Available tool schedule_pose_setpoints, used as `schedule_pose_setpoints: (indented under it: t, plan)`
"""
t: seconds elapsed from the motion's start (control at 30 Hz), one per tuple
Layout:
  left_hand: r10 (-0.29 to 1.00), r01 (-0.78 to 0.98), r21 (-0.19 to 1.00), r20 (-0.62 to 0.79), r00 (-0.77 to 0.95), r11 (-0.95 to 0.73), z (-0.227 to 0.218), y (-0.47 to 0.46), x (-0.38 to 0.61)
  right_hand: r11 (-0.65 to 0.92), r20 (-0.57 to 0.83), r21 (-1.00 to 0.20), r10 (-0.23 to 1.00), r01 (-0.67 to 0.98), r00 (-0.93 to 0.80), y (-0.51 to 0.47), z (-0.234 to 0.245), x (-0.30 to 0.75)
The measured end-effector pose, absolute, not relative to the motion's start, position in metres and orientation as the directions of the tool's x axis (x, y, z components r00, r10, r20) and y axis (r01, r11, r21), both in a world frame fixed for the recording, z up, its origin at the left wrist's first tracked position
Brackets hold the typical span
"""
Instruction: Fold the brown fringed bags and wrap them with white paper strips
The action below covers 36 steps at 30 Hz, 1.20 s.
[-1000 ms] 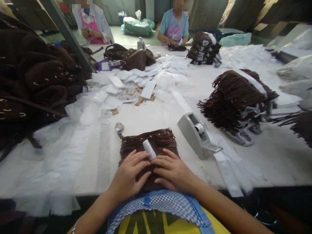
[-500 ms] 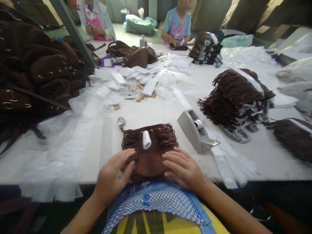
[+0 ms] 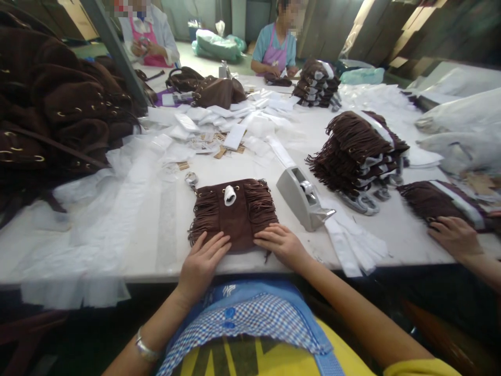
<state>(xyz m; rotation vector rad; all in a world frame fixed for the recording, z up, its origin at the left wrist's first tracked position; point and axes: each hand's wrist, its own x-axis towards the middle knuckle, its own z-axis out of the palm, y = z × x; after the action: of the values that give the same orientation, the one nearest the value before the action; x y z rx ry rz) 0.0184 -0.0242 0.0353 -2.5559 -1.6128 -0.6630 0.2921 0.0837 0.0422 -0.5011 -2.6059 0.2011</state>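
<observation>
A brown fringed bag (image 3: 236, 219) lies flat on the white table (image 3: 156, 180) in front of me. A rolled white wrap (image 3: 229, 196) sticks up near its eyelets, and a wrapped metal piece (image 3: 191, 180) lies off its top left corner. My left hand (image 3: 207, 256) rests with fingers stretched out on the bag's lower left part. On its lower right edge lies my right hand (image 3: 284, 244), fingers also extended. Neither hand grips the bag. Just right of the bag stands a grey tape dispenser (image 3: 301, 196).
White strips (image 3: 352, 245) lie beside the dispenser. Fringed bags are stacked (image 3: 358, 151) beyond it. Another person's hand (image 3: 456, 237) touches a banded bag (image 3: 440, 201) at right. Brown bags (image 3: 58, 104) heap up at left, near clear plastic sleeves (image 3: 94, 230). Two co-workers are across the table.
The bag has moved away from the table's front edge, and my hands now lie flatter on its lower part. Another person's hand has appeared at the right.
</observation>
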Motion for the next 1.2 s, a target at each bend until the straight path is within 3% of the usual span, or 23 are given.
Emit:
schedule_pose_setpoints:
  t: [0.2, 0.37, 0.43, 0.5, 0.6, 0.73, 0.83, 0.93, 1.03, 1.13, 1.2]
  plan:
    - [0.884, 0.9, 0.231, 0.384, 0.266, -0.371, 0.048, -0.014, 0.035, 0.849, 0.495, -0.295, 0.529, 0.439, -0.689, 0.085, 0.05, 0.297]
    - [0.936, 0.869, 0.371, 0.251, 0.246, -0.328, 0.063, 0.021, 0.022, 0.802, 0.564, -0.323, 0.59, 0.503, -0.577, 0.085, 0.068, 0.287]
    - [0.964, 0.867, 0.425, 0.161, 0.212, -0.261, 0.073, 0.038, 0.013, 0.822, 0.624, -0.298, 0.552, 0.485, -0.553, 0.079, 0.072, 0.283]
    - [0.961, 0.858, 0.433, 0.109, 0.253, -0.275, 0.083, 0.052, 0.006, 0.901, 0.626, -0.239, 0.428, 0.361, -0.652, 0.07, 0.069, 0.276]
    - [0.924, 0.871, 0.309, 0.125, 0.361, -0.382, 0.09, 0.059, 0.004, 0.96, 0.479, -0.178, 0.278, 0.218, -0.832, 0.055, 0.053, 0.259]
    - [0.819, 0.832, 0.059, 0.224, 0.528, -0.552, 0.075, 0.04, 0.021, 0.852, 0.283, -0.206, 0.522, 0.481, -0.805, 0.047, 0.029, 0.237]
    - [0.777, 0.815, -0.02, 0.288, 0.56, -0.58, 0.053, 0.021, 0.036, 0.765, 0.173, -0.228, 0.641, 0.603, -0.748, 0.046, 0.018, 0.229]
    - [0.8, 0.829, 0.086, 0.336, 0.498, -0.552, 0.042, 0.016, 0.045, 0.777, 0.182, -0.244, 0.624, 0.58, -0.76, 0.043, 0.015, 0.218]
    - [0.873, 0.83, 0.315, 0.332, 0.358, -0.46, 0.054, 0.029, 0.046, 0.836, 0.26, -0.257, 0.544, 0.486, -0.798, 0.041, 0.016, 0.202]
    - [0.955, 0.774, 0.56, 0.192, 0.226, -0.296, 0.076, 0.05, 0.038, 0.871, 0.298, -0.305, 0.472, 0.386, -0.829, 0.044, 0.023, 0.195]
    - [0.965, 0.72, 0.647, 0.103, 0.242, -0.25, 0.088, 0.063, 0.031, 0.875, 0.328, -0.332, 0.457, 0.352, -0.827, 0.05, 0.028, 0.203]
